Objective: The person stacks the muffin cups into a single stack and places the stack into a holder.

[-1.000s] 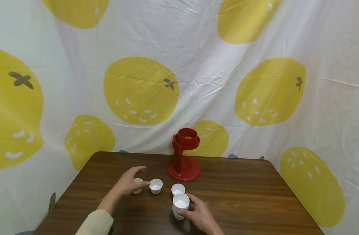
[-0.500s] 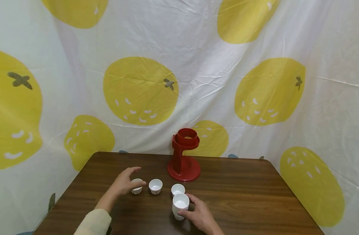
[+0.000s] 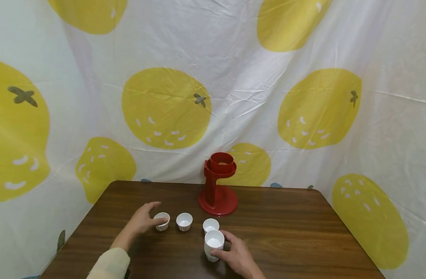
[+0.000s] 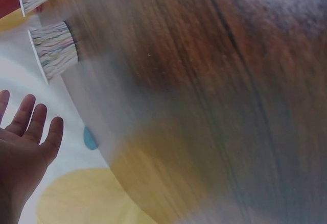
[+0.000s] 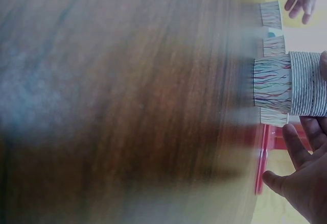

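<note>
Right hand (image 3: 238,256) grips stacked cups (image 3: 214,243) — woodgrain table (image 3: 293,226), lemon-print cloth (image 3: 246,106).

- The left hand (image 3: 143,219) has drawn back leftward, away from the next cup (image 3: 184,222).
- Its thumb tip, which a second ago reached that cup's rim in the head view, now ends over the left cup (image 3: 162,226).
- More of the left cup shows, its left side now uncovered.
- The sleeve (image 3: 110,263) has shifted left too.
</note>
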Demonstrator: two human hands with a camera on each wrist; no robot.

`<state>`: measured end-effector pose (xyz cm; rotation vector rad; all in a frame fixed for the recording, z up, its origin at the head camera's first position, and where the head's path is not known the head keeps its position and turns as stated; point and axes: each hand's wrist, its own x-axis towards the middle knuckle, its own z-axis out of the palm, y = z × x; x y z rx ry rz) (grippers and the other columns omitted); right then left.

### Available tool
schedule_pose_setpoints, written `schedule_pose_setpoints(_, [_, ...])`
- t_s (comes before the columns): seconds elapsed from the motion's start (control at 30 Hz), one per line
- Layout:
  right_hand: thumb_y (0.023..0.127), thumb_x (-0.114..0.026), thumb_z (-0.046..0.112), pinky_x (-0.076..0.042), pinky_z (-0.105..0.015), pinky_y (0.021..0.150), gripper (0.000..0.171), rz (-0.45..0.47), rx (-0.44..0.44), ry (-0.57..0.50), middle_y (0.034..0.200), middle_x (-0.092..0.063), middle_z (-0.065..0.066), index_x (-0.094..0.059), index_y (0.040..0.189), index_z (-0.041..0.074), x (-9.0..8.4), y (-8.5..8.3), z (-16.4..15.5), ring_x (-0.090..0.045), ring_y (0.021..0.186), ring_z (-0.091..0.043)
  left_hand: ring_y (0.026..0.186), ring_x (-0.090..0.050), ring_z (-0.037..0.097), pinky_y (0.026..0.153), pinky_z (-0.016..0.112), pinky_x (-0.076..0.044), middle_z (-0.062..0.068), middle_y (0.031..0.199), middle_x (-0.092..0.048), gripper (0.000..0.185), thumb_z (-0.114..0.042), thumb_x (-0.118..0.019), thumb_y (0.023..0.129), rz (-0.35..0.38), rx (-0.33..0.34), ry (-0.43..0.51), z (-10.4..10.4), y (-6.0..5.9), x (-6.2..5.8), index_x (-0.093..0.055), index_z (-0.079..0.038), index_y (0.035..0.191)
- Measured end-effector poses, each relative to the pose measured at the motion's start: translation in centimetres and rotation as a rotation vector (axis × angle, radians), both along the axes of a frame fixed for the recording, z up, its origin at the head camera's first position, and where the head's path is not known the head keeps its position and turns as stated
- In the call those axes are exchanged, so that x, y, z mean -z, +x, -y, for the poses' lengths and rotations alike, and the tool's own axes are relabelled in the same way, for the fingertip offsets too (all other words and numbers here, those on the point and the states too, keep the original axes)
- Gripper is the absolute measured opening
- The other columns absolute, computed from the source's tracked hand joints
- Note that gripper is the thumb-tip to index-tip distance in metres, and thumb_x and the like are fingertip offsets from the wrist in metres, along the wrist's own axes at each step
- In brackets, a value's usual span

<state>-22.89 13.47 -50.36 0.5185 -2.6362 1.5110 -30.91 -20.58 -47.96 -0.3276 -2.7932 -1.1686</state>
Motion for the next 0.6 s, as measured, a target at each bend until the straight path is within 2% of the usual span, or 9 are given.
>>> schedule_pose_setpoints(0.6, [0.079, -0.084, 0.032, -0.043, -0.055, 0.097, 0.065, 0.002, -0.001, 0.004, 0.120, -0.067, -0.008, -0.059, 0.131, 0.001, 0.1, -0.1, 0.0, -0.057, 0.117, -0.032, 0.127, -0.044, 0.050, 0.104, 0.060, -0.034, 0.031, 0.134, -0.051, 0.080, -0.037, -0.086, 0.075, 0.095, -0.054, -0.030, 0.7, -0.4, 1.8, -0.053, 0.006, 0.133])
